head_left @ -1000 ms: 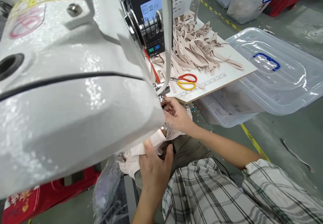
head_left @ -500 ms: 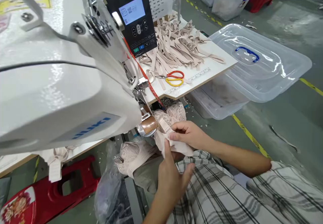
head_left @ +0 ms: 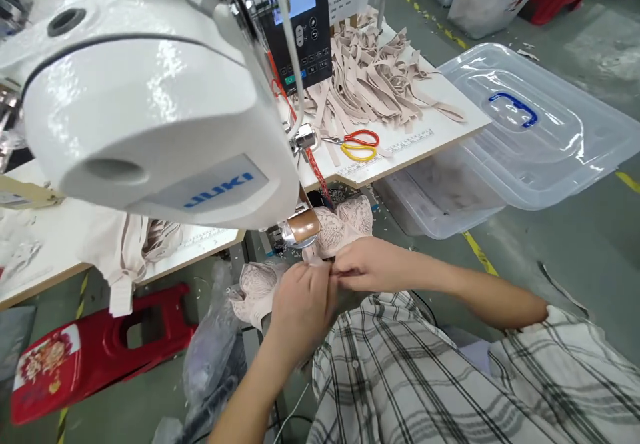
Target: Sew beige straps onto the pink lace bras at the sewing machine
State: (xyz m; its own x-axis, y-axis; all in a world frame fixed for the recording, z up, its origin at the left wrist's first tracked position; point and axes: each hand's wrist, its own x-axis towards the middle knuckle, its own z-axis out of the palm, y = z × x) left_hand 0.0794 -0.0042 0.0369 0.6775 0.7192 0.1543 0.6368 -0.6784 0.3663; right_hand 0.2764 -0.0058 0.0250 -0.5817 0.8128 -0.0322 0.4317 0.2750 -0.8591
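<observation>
A beige lace bra (head_left: 345,223) lies under the front of the white JUKI sewing machine (head_left: 165,117), beside its brown guard (head_left: 303,226). My left hand (head_left: 306,297) is closed on the near part of the bra, fingers curled over the fabric below the guard. Touching it from the right, my right hand (head_left: 367,264) pinches the same garment. Between the two hands, most of the held fabric is hidden by the fingers. Another beige lace cup (head_left: 257,287) hangs to the left of my left hand.
Red-and-yellow-handled scissors (head_left: 360,145) and a heap of beige straps (head_left: 380,84) lie on the white table. A lidded clear bin (head_left: 555,157) stands to the right. A red stool (head_left: 100,357) and plastic bag (head_left: 210,344) are at lower left. A control panel (head_left: 305,31) stands behind.
My left hand has moved up and left from an open pose and closed on the bra. My right hand has come beside it. The camera view has shifted.
</observation>
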